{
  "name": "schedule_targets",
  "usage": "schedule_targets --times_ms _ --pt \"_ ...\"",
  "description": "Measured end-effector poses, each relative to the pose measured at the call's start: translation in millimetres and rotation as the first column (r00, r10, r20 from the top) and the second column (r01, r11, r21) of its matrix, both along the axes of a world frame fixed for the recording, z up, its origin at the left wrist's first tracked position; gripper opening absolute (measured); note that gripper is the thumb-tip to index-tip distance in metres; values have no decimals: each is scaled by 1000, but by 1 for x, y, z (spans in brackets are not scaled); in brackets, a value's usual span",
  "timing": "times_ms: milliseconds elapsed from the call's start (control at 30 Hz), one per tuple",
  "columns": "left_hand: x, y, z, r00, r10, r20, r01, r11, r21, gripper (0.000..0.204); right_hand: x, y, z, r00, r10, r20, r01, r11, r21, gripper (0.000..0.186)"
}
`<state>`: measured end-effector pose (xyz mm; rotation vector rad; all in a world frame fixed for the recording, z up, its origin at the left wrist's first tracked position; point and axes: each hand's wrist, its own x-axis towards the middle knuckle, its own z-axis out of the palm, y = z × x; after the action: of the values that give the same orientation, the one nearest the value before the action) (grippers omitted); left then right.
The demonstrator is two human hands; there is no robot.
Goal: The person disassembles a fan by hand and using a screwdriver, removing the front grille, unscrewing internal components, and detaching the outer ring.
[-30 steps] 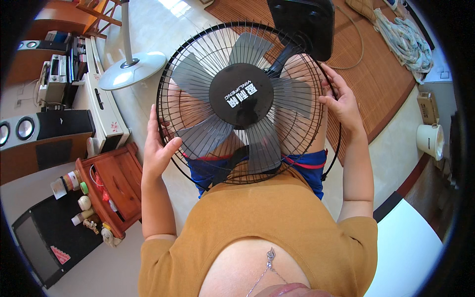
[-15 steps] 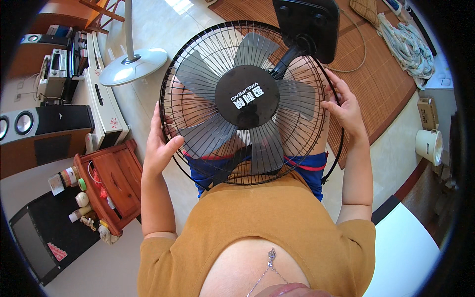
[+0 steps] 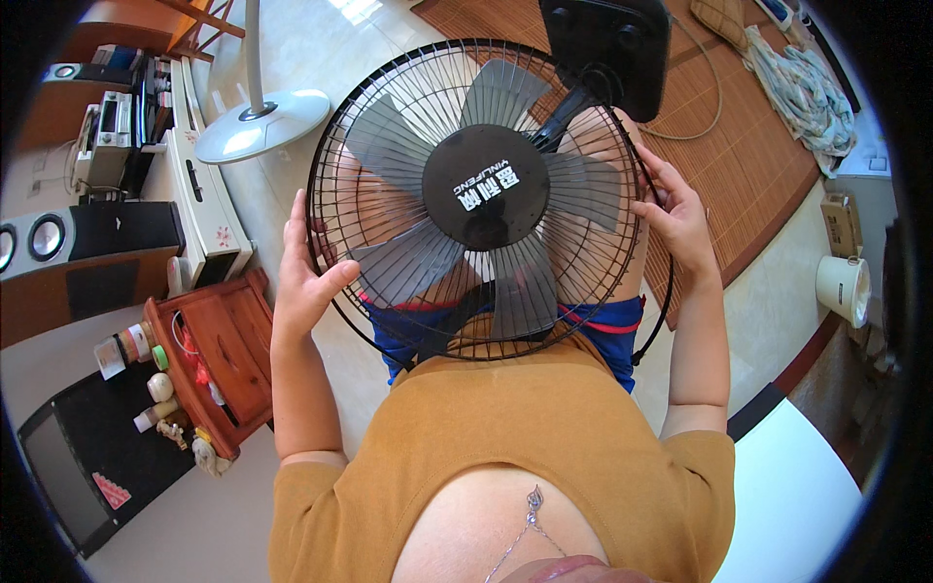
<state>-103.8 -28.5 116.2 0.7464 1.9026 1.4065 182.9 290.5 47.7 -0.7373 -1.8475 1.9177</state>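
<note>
A black electric fan (image 3: 486, 187) with grey blades behind a round wire guard lies face up over my lap. Its black base (image 3: 614, 53) sticks out at the far right of the guard. At the guard's left rim, my left hand (image 3: 306, 282) has its thumb over the front wires and its fingers along the outer edge, partly hidden by the rim. My right hand (image 3: 675, 219) grips the right rim, with thumb and fingers bent round it. A thin black curved bracket (image 3: 671, 291) runs outside the guard, passing by my right wrist.
To the left stand a pale round stand base (image 3: 262, 126), speakers (image 3: 87, 238) and a reddish wooden cabinet (image 3: 228, 360) with small jars beside it. A brown bamboo mat (image 3: 748, 185) covers floor at the right, with crumpled cloth (image 3: 802, 102) on it. A white bucket (image 3: 842, 289) stands farther right.
My left hand and the guard's left rim have shifted slightly to the left and away from me. The right hand stays on the right rim, almost unmoved.
</note>
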Motion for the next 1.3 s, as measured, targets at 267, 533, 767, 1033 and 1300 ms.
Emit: schedule_targets --times_ms 267,533,767,1033,1300 --pt "-5 -4 6 995 -40 -96 29 993 -111 89 -2 -12 9 998 -38 -54 36 999 -33 61" --pt "-11 -7 7 998 5 66 -4 1000 -28 91 -5 -22 17 1000 -6 -11 5 998 -58 63" --pt "-5 -8 11 999 37 1 -36 994 -100 89 -9 -23 18 998 -31 -46 29 999 -42 63" --pt "-5 -7 17 1000 10 13 -8 992 -129 89 -8 -24 23 999 -45 9 46 997 -64 65" --pt "-5 -8 19 998 -38 -55 30 989 -147 86 -9 -24 20 999 -51 -9 50 997 -60 65"
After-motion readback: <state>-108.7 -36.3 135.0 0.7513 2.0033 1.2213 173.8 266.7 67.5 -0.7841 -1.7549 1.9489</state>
